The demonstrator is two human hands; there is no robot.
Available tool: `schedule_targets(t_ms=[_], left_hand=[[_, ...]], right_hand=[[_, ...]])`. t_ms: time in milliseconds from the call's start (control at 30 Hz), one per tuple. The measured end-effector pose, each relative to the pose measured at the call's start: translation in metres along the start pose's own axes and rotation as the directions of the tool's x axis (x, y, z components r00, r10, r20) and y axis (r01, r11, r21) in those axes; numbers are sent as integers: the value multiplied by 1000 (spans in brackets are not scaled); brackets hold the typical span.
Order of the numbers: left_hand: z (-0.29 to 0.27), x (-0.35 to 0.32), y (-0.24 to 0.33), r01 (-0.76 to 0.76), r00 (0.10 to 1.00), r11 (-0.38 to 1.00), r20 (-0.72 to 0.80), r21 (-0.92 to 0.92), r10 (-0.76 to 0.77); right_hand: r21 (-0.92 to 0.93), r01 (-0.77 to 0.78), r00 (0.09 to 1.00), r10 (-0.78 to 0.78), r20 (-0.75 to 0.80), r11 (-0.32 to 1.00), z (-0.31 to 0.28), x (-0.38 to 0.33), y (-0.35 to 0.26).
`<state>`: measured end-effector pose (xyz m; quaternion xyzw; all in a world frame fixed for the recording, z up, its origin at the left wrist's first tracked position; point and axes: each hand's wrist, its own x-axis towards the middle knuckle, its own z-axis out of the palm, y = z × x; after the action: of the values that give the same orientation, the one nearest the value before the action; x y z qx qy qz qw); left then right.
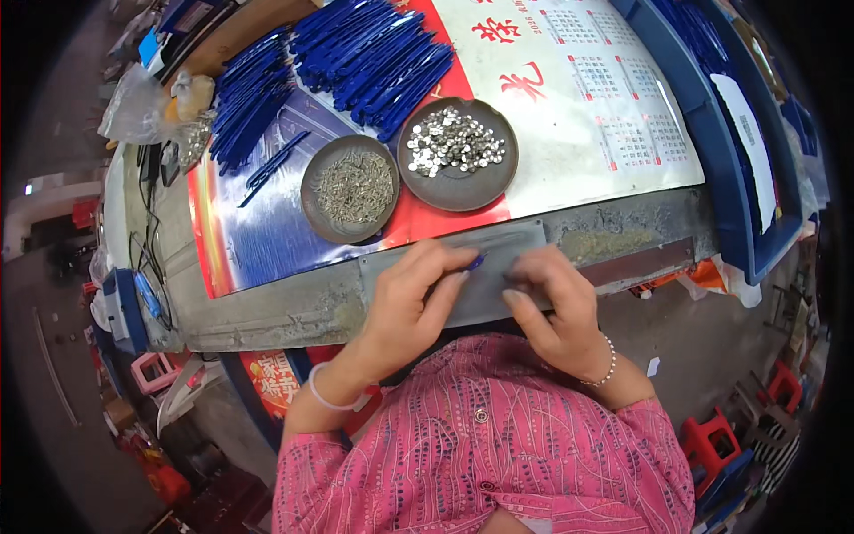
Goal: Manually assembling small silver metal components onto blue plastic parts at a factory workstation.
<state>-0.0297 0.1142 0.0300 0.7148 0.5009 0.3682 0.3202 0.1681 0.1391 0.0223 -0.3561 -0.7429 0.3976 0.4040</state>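
Note:
My left hand (411, 289) is closed in a pinch, its thumb and forefinger on a small end of a slender blue piece (476, 262). The rest of that piece is hidden by the fingers. A short way to the right, my right hand (559, 307) has its fingers bent and thumb close to the forefinger, slightly blurred; anything between them is too small to make out. Both hands are over a grey mat (494, 294) at the table's near edge. Beyond them stand a round dish of small metal pins (354, 191) and a dish of shiny silver discs (455, 142).
Heaps of slender blue pieces (369, 58) lie at the back left, with a few loose ones (271, 169) nearer. A calendar poster (569, 133) covers the tabletop. A blue bin (756, 240) borders the right side; plastic bags (142, 107) sit at the left.

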Motion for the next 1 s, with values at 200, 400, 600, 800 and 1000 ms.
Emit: schedule_targets(t_ms=[200, 400, 600, 800, 1000], left_hand=[[11, -27, 43, 354, 884, 644, 19, -678, -467], [37, -52, 34, 87, 892, 967, -413, -238, -182], [57, -77, 23, 30, 844, 884, -462, -466, -272], [59, -70, 37, 3, 850, 732, -385, -681, -361], [60, -80, 36, 5, 821, 895, -509, -446, -258]], right_hand=[[86, 70, 998, -69, -12, 994, 16, 12, -13], [227, 155, 988, -148, -51, 961, 35, 15, -15], [-81, 396, 912, -402, -85, 915, 39, 8, -11], [255, -94, 995, 97, 0, 962, 53, -7, -21], [137, 270, 963, -268, -32, 953, 41, 3, -15]])
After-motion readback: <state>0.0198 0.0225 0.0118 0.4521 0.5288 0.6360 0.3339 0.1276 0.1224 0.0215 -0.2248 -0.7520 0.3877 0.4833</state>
